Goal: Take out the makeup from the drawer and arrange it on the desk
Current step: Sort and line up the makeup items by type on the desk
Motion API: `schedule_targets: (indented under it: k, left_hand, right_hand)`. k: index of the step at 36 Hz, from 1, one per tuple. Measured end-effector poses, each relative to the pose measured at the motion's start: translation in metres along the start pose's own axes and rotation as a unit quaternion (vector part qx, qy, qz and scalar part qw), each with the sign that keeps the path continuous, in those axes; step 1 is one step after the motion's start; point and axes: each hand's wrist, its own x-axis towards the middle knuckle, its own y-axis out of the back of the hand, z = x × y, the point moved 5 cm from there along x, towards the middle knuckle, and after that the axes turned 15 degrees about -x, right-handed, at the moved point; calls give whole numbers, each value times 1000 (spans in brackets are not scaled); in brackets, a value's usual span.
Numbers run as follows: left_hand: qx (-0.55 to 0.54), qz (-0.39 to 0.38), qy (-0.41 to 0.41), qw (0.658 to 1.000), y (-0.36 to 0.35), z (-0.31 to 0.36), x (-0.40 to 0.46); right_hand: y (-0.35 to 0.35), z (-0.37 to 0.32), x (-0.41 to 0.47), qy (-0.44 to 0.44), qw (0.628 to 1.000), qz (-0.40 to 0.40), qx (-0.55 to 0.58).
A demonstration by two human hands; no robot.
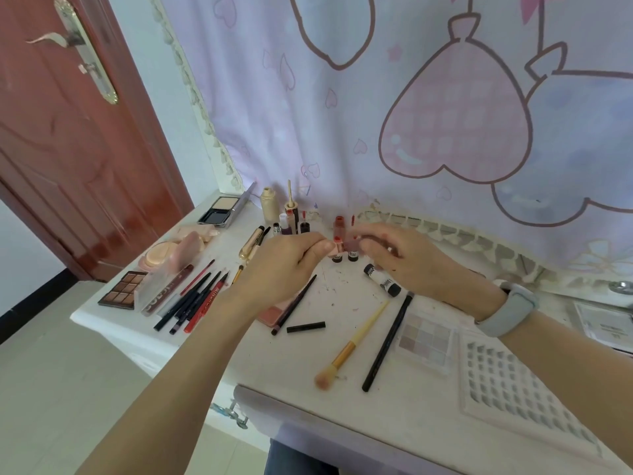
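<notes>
Left hand (284,265), right hand (404,258) — both pinching small lip tubes (344,250) above desk (342,423).

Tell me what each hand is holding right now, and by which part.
The left hand pinches a small pink lip tube by its upper end. The right hand grips a small dark lip tube near its top; motion blur hides the exact hold.

On the desk (342,416), pencils (191,305) lie at centre left, with a palette (120,290) to their left. Two brushes (370,341) lie at lower centre; right of them sits another palette (424,341), then a lash tray (524,392). Bottles (291,221) stand behind, near the curtain (342,114).
</notes>
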Motion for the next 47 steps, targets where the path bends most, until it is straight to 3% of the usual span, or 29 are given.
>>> schedule_targets:
  k: [3,7,11,14,17,23,28,37,47]
  left_hand:
    - [25,-16,23,999,-2,-4,0]
    - [11,-30,45,998,1,-16,-7]
    - [-121,44,78,989,13,-29,-16]
    - [-302,117,99,941,18,-34,-22]
    - [-382,151,84,908,7,-29,-25]
    - [-234,216,130,939,-44,-31,-18]
    - [-210,239,156,935,-69,-37,-7]
    - [-154,274,179,932,-81,-51,11]
    - [-168,288,185,924,-86,-57,16]
  right_hand:
    - [-1,-3,1,24,995,-22,-99]
    - [11,9,-4,41,985,21,-164]
    - [27,37,-9,-33,989,113,-87]
    - [33,60,-11,-128,978,167,9]
    - [23,70,-14,-175,960,187,113]
    - [-25,67,-14,-188,962,143,134]
    - [-49,70,-6,-179,978,93,50]
    - [-69,71,15,-146,978,74,-127]
    - [-75,73,17,-158,972,61,-162]
